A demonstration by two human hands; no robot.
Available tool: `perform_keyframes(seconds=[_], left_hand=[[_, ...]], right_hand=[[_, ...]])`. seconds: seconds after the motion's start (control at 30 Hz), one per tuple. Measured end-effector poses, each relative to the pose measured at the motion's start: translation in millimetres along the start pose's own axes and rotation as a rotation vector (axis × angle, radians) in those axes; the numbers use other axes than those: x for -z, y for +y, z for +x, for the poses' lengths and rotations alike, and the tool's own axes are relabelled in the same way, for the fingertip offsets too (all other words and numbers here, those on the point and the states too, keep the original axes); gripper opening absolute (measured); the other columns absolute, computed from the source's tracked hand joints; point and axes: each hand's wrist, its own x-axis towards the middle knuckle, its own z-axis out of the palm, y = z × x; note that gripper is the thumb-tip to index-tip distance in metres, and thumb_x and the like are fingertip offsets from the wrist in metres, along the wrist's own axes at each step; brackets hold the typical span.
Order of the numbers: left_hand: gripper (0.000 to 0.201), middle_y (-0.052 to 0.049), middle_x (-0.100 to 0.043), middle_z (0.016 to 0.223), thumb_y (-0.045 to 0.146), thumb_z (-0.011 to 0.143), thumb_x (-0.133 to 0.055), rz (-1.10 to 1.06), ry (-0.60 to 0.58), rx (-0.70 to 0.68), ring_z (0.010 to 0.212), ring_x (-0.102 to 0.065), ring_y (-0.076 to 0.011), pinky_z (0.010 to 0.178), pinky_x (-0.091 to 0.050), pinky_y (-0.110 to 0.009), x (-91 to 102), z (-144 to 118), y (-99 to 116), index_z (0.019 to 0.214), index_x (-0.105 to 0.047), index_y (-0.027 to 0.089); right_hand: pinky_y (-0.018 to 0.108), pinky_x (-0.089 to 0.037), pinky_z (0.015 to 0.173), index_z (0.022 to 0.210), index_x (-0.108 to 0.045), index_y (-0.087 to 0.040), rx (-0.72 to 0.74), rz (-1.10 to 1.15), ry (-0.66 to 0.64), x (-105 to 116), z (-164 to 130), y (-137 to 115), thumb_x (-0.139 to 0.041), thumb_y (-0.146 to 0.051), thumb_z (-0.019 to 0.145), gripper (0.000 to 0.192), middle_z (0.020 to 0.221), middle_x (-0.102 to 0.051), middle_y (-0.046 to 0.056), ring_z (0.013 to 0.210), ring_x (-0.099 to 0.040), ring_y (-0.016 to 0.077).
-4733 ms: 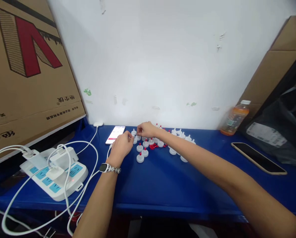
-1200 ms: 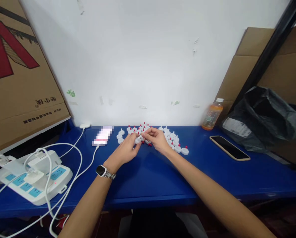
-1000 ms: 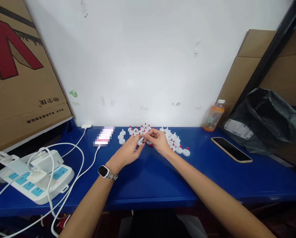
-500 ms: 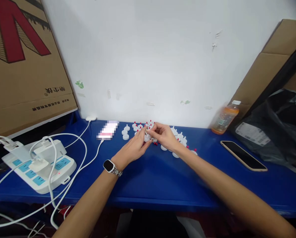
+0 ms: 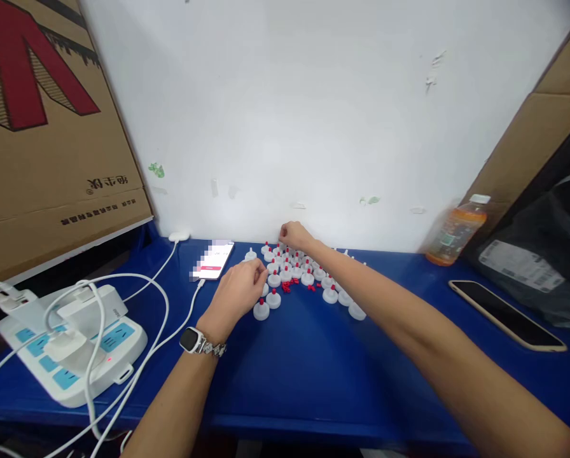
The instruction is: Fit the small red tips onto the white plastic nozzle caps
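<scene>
Several white nozzle caps (image 5: 273, 299) stand in a cluster on the blue table, most with red tips on their spouts. Loose red tips (image 5: 286, 288) lie in front of the middle of the cluster. My left hand (image 5: 242, 285), with a watch on its wrist, is at the cluster's left side. Its fingers are curled closed, and what they hold is hidden. Reaching over the caps to the back, my right hand (image 5: 295, 235) is closed in a pinch near the wall, just above the rear caps. Whatever is between those fingertips cannot be made out. My right forearm covers some caps.
A lit phone (image 5: 213, 261) on a cable lies to the left, beyond a power strip (image 5: 68, 381) with chargers and looping white cables. To the right are an orange drink bottle (image 5: 457, 232), a dark-screened phone (image 5: 507, 315) and a black plastic bag (image 5: 552, 235). Cardboard (image 5: 60, 165) leans at left.
My hands have come apart from the middle of the cluster. The left moved left and slightly nearer, the right went back toward the wall. More caps and loose red tips show, and the view shifted slightly.
</scene>
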Motion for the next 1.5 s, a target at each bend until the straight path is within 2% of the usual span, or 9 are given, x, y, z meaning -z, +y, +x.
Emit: perform_keyframes(seconds=[0.13, 0.3, 0.43, 0.57, 0.87, 1.17, 1.27, 1.37, 1.5], left_hand=[[0.017, -0.005, -0.067, 0.076, 0.031, 0.095, -0.045, -0.024, 0.034, 0.101, 0.070, -0.063, -0.0228, 0.062, -0.042, -0.032, 1.9, 0, -17, 0.088, -0.058, 0.022], [0.016, -0.014, -0.065, 0.100, 0.021, 0.092, -0.046, 0.038, 0.169, 0.152, 0.095, -0.063, -0.0271, 0.086, -0.049, -0.041, -3.1, 1, -37, 0.100, -0.059, 0.016], [0.023, -0.017, -0.066, 0.104, 0.015, 0.092, -0.042, -0.057, 0.103, 0.151, 0.101, -0.063, -0.0290, 0.091, -0.049, -0.045, -10.5, 3, -41, 0.104, -0.062, 0.013], [0.027, -0.012, -0.072, 0.101, 0.012, 0.092, -0.040, -0.192, 0.030, 0.096, 0.096, -0.068, -0.0233, 0.087, -0.053, -0.036, -12.3, 7, -38, 0.102, -0.064, 0.016], [0.024, -0.013, -0.068, 0.109, 0.010, 0.090, -0.048, -0.288, 0.155, 0.116, 0.099, -0.067, -0.0203, 0.090, -0.054, -0.036, -10.5, 10, -35, 0.111, -0.058, 0.014], [0.024, -0.012, -0.066, 0.111, 0.024, 0.091, -0.054, -0.264, 0.116, 0.043, 0.101, -0.065, -0.0231, 0.089, -0.053, -0.038, -11.6, 9, -33, 0.113, -0.059, 0.016], [0.034, -0.009, -0.064, 0.117, 0.039, 0.093, -0.056, -0.270, 0.086, -0.092, 0.108, -0.061, -0.0246, 0.091, -0.051, -0.039, -6.7, 6, -21, 0.121, -0.057, 0.020], [0.034, -0.006, -0.066, 0.111, 0.044, 0.097, -0.049, -0.283, -0.016, -0.214, 0.099, -0.063, -0.0223, 0.087, -0.051, -0.037, -4.4, 1, -1, 0.124, -0.056, 0.024], [0.036, -0.008, -0.065, 0.106, 0.045, 0.099, -0.044, -0.202, -0.058, -0.262, 0.096, -0.062, -0.0229, 0.088, -0.049, -0.038, -6.7, -6, 23, 0.122, -0.056, 0.021]], right_hand=[[0.027, -0.045, 0.071, 0.076, -0.072, -0.014, -0.017, -0.052, -0.076, 7, 1, -3, -0.070, -0.016, 0.073, 0.005, 0.078, -0.072, 0.009, 0.073, -0.063, 0.0184], [0.030, -0.043, 0.079, 0.096, -0.073, -0.016, 0.073, -0.059, 0.015, 22, -28, -31, -0.062, -0.027, 0.083, 0.020, 0.086, -0.072, 0.008, 0.081, -0.063, 0.0203], [0.029, -0.041, 0.077, 0.090, -0.074, -0.020, 0.273, 0.032, -0.036, 19, -65, -65, -0.062, -0.029, 0.082, 0.016, 0.079, -0.071, 0.001, 0.073, -0.062, 0.0165], [0.031, -0.037, 0.084, 0.087, -0.074, -0.021, 0.301, 0.017, -0.161, 12, -85, -81, -0.070, -0.030, 0.078, 0.013, 0.079, -0.072, -0.001, 0.075, -0.063, 0.0160], [0.030, -0.036, 0.083, 0.084, -0.072, -0.019, 0.235, 0.128, -0.129, 12, -87, -68, -0.065, -0.025, 0.083, 0.009, 0.082, -0.074, 0.000, 0.080, -0.064, 0.0155], [0.035, -0.034, 0.089, 0.079, -0.072, -0.018, 0.264, 0.108, -0.123, 16, -95, -76, -0.066, -0.021, 0.083, 0.007, 0.081, -0.074, 0.002, 0.081, -0.064, 0.0170], [0.028, -0.039, 0.075, 0.083, -0.072, -0.018, 0.205, 0.365, -0.043, 33, -108, -74, -0.067, -0.030, 0.085, 0.013, 0.078, -0.071, 0.001, 0.072, -0.059, 0.0142], [0.027, -0.040, 0.066, 0.085, -0.072, -0.016, 0.185, 0.533, 0.001, 53, -134, -62, -0.064, -0.038, 0.087, 0.023, 0.078, -0.070, 0.002, 0.069, -0.057, 0.0142], [0.033, -0.039, 0.080, 0.087, -0.071, -0.019, 0.159, 0.271, 0.122, 66, -171, -36, -0.054, -0.031, 0.093, 0.022, 0.083, -0.072, 0.003, 0.080, -0.057, 0.0176]])
